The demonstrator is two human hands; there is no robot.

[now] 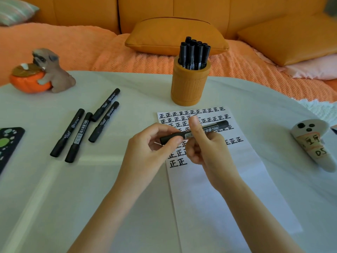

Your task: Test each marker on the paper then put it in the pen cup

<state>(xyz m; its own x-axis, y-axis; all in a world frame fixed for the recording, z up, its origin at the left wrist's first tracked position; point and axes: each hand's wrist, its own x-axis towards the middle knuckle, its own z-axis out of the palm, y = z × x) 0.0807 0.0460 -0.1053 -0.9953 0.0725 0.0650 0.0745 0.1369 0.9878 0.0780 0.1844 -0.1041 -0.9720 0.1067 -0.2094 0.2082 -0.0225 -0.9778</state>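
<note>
White counter point(54, 198): over the paper point(218, 198), the left grip point(145, 148) pinches one end of a marker point(209, 127) and the right grip point(209, 152) curls round its barrel, thumb raised. Four loose markers point(104, 122) lie left of the paper. One pen cup point(187, 88), full of markers, stands just beyond it.

A table point(54, 198) with a curved edge, covered in a pale cloth, fills the foreground; behind it runs an orange sofa point(82, 10), its seat draped in a ribbed orange throw point(73, 52). A mustard cushion point(164, 33) lies at centre, another point(291, 39) at right; a striped pillow point(12, 10) sits far left, a pink pillow point(313, 68) far right; the light is soft and even.
</note>
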